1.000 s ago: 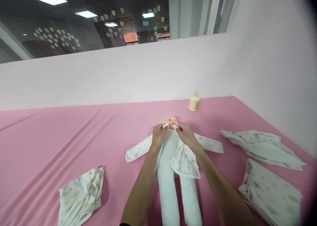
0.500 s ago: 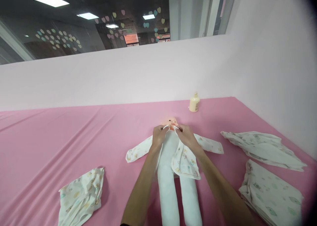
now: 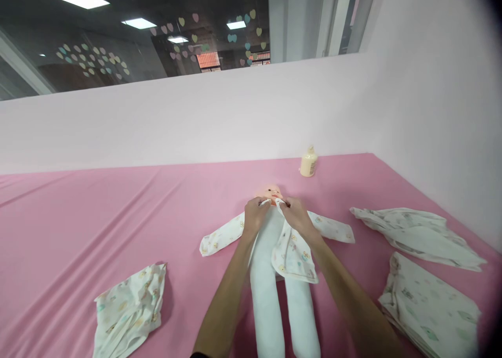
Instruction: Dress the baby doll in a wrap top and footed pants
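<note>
A baby doll [image 3: 274, 192] with a white cloth body lies on its back, head toward the wall. It wears a white printed baby jacket [image 3: 296, 256], its front spread apart and both sleeves stretched out sideways. At the doll's neck, my left hand [image 3: 255, 214] pinches one collar edge of the jacket. My right hand [image 3: 296, 214] pinches the opposite collar edge, a small gap from the left. The doll's chin and neck are partly hidden by my hands.
On the pink sheet [image 3: 98, 217], a crumpled printed cloth [image 3: 131, 308] lies at left. A loose white garment [image 3: 419, 235] and a folded printed cloth [image 3: 435, 305] lie at right. A cream pump bottle [image 3: 308, 163] stands near the white wall [image 3: 196, 123].
My left hand has shifted slightly right with its collar edge, closer to my right hand. My right hand has hardly moved.
</note>
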